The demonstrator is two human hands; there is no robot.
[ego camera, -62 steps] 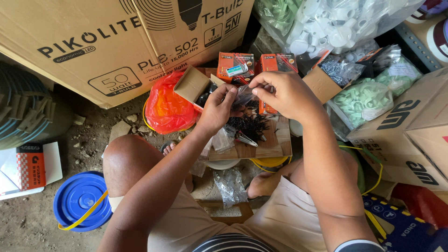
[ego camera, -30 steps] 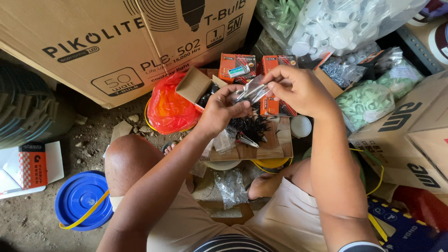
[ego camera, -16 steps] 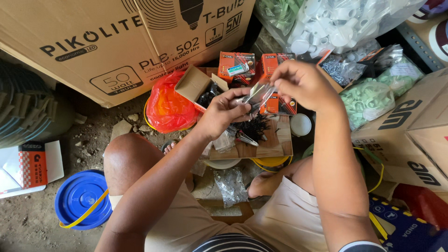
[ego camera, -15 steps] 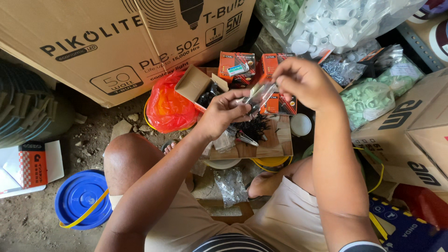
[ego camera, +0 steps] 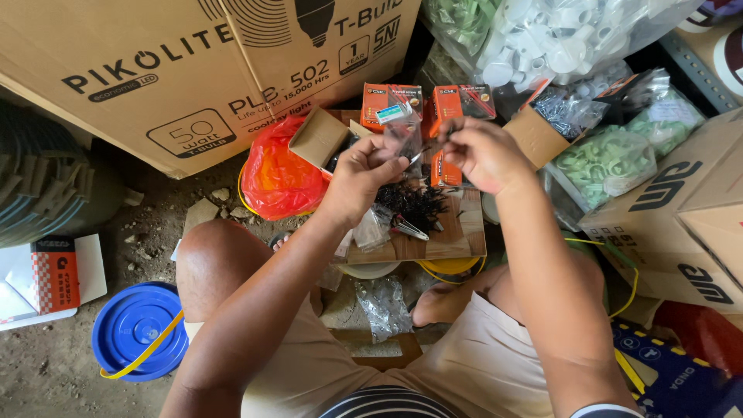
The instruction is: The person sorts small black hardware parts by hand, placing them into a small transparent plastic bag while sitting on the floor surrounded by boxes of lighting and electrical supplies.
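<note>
Both hands have been drawn closer together since the earlier frame, and the small clear plastic bag (ego camera: 402, 135) is now raised upright between them. From the head view, the bag is pinched in the curled fingers of the left hand (ego camera: 364, 172), while its right side is gripped by the closed fingertips of the right hand (ego camera: 481, 152). A pile of black screws (ego camera: 414, 203) is seen just below, on a wooden board (ego camera: 457, 232), with orange boxes (ego camera: 393, 101) farther off.
</note>
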